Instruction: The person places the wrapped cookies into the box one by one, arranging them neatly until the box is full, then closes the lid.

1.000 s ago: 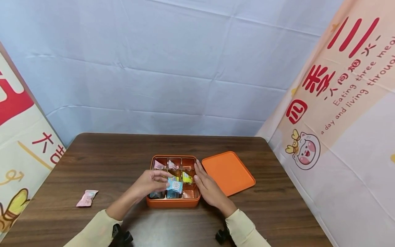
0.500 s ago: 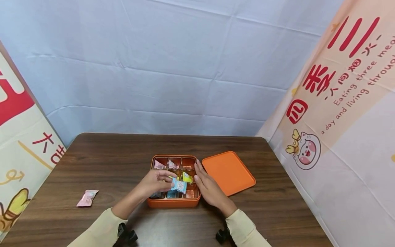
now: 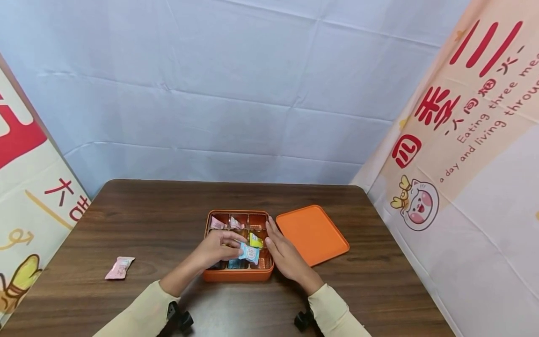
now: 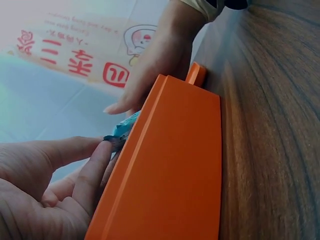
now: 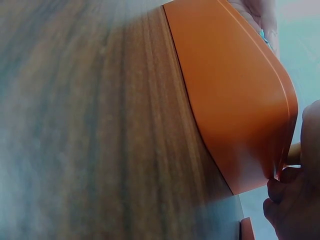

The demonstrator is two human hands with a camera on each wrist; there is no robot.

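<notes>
My left hand [image 3: 219,250] pinches a blue-wrapped candy [image 3: 250,253] by one end, over the front part of an orange divided box [image 3: 237,276]. In the left wrist view, thumb and finger meet on the twisted end of that wrapper [image 4: 122,129]. My right hand [image 3: 286,255] rests with straight fingers along the box's right side. Inside the box, pink candies [image 3: 217,223] lie in back compartments, a yellow candy [image 3: 255,240] in the middle row, and blue candy [image 3: 236,264] at the front. The left hand hides part of the left compartments.
An orange lid [image 3: 312,234] lies flat on the table, right of the box. One pink-wrapped candy [image 3: 120,267] lies alone at the left on the brown wooden table [image 3: 160,210]. A pale cloth [image 3: 236,93] hangs behind the table.
My left hand has moved a little to the right with the blue candy, from over the front middle compartment toward the front right one. The right hand has stayed at the box's side.
</notes>
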